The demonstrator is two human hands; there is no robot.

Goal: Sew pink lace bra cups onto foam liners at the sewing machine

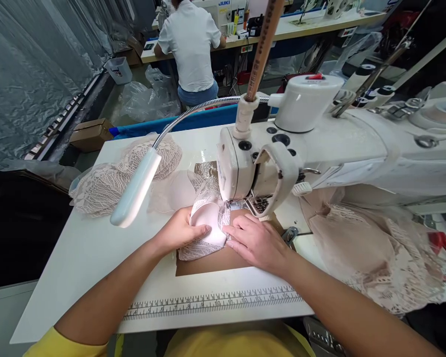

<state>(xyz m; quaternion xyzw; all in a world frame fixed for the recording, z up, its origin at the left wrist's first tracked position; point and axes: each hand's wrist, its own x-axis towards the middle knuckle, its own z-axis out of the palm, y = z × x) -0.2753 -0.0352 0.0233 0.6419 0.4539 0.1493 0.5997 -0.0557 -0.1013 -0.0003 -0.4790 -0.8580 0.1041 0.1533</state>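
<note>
Head view: a printed ruler (pixel 215 301) lines the near edge of a white table (pixel 85 267). Past it, the left hand (pixel 180 229) pinches a pale lace-trimmed cup (pixel 207 219); the right hand (pixel 260 241) touches its edge, grip unclear, at the sewing machine (pixel 238 166). Lace pieces (pixel 102 188) lie behind, left; farther, a person (pixel 191 47) sits at a bench (pixel 282 33)

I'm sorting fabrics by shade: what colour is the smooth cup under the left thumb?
The cup is pale pink, nearly white, best seen in the head view.

Forearms (pixel 122 277) converge, left hand (pixel 179 230) gripping with thumb extended, right hand (pixel 258 243) palm down.
</note>
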